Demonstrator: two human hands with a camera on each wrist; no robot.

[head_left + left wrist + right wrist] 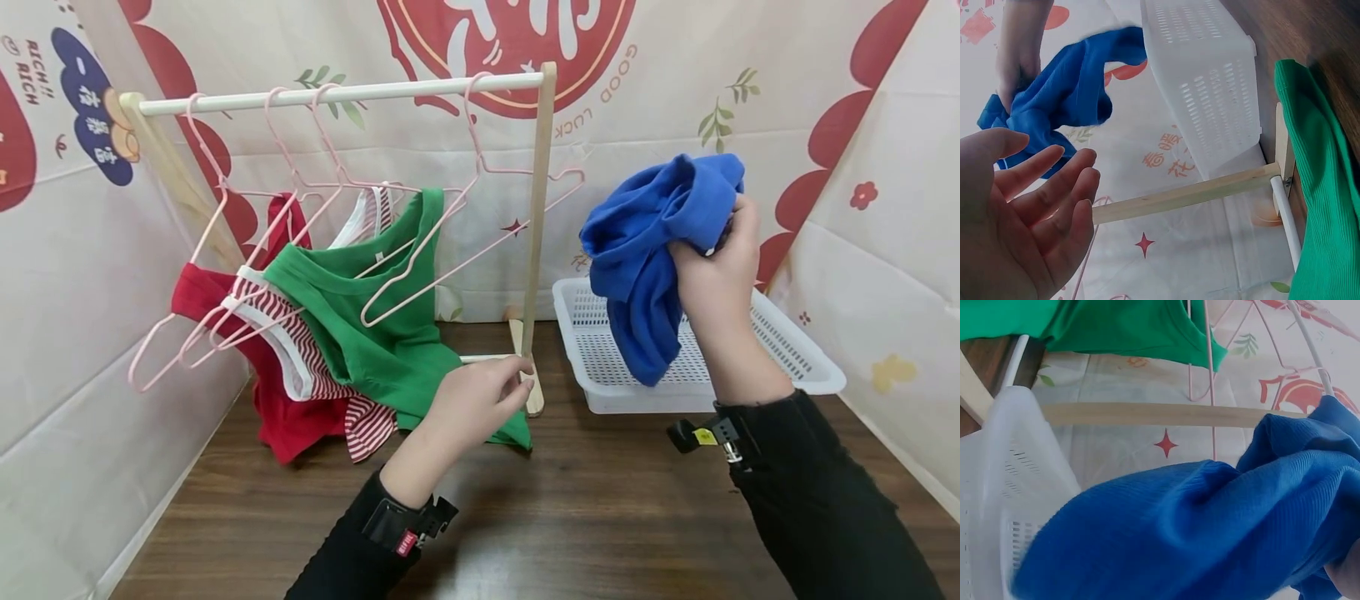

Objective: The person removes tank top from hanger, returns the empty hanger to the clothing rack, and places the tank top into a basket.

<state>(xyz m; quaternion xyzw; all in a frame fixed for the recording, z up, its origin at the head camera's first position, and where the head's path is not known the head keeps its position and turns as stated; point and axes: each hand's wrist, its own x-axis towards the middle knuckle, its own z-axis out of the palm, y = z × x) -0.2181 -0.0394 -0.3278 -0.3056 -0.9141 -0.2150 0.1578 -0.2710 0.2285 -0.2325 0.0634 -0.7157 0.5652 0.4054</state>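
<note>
In the head view my right hand grips a bunched blue garment above a white plastic basket. Its lower part hangs down in front of the basket's inside. My left hand is held in the air before the green garment with loosely bent fingers and nothing in them; the left wrist view shows its palm and spread fingers. The nearest hanger, a bare pink one, hangs at the right end of the rack's rail. The blue cloth fills much of the right wrist view.
A red garment and a red-and-white striped one hang on pink hangers left of the green one. The rack's wooden post stands between the hangers and the basket. Printed cloth walls the back and sides of the wooden table.
</note>
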